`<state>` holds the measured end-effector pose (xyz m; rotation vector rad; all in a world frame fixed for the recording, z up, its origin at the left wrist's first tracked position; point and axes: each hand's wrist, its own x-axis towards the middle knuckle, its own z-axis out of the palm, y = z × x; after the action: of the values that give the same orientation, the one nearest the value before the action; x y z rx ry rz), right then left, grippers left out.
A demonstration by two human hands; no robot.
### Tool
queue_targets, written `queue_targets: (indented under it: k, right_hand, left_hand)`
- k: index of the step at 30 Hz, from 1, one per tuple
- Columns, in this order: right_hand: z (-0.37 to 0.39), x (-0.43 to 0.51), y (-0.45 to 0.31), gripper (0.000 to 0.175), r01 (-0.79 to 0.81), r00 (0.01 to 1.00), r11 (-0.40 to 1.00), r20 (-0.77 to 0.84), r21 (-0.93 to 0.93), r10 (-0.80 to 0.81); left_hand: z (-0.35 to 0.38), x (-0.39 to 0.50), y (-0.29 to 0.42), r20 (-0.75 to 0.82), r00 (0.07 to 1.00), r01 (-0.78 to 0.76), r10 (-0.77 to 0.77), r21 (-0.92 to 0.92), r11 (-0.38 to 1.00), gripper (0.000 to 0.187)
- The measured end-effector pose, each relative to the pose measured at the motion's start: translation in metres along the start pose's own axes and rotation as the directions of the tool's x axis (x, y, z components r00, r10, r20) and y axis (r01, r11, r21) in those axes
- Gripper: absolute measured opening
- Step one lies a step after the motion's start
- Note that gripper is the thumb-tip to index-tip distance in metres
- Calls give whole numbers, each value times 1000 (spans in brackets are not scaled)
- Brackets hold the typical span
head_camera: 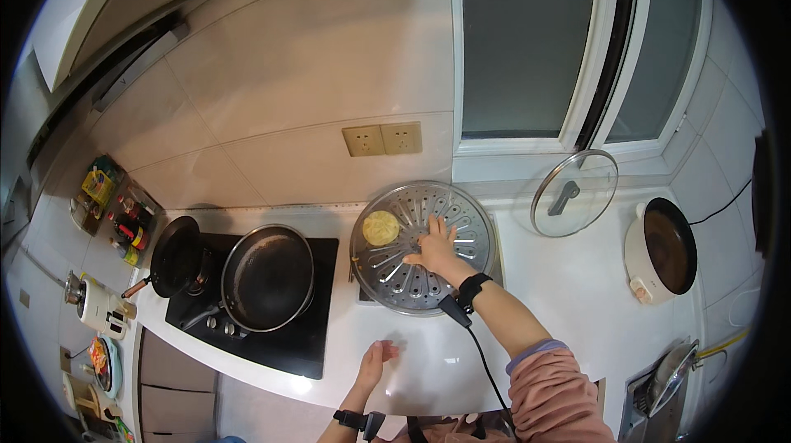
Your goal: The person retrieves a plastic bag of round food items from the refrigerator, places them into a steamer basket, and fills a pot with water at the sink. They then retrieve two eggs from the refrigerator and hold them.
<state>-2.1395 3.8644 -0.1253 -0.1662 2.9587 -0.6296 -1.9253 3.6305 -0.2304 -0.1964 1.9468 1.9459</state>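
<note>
A round perforated metal steamer tray (395,279) rests on the white counter in front of me. A pale yellow, round food item, perhaps a bun (380,228), lies at its upper left. Over the tray's middle is my right hand (437,250), fingers spread and nothing seen in it; whether the fingertips touch the metal is hard to tell. My left hand (374,362) hovers low over the counter near its front edge, partly open and holding nothing visible. Both wrists wear black straps, and a cable hangs from the right one.
Left of the tray, a black frying pan (267,279) and a smaller wooden-handled pan (175,257) sit on the black cooktop (293,353). A glass lid (575,192) leans by the window. To the right are a white electric pot (658,254) and a sink (664,406).
</note>
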Motion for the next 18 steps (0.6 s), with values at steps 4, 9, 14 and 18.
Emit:
queue_targets:
  k: [4,9,14,18]
  right_hand:
    - [4,-3,8,72,3,1000,1000,-16,-19,-3]
    - [7,-5,7,71,24,999,1000,-29,-16,-24]
    - [14,-2,14,67,21,996,997,-86,-77,-27]
    - [5,-6,0,68,-1,1000,998,-23,-60,0]
  left_hand:
    - [-6,-5,7,-26,1000,-10,11,49,999,58]
    - [-11,-7,5,-26,999,-20,22,61,998,57]
    - [-10,-4,5,-18,999,-47,49,73,996,55]
    - [-16,-6,5,-33,998,-48,51,83,995,54]
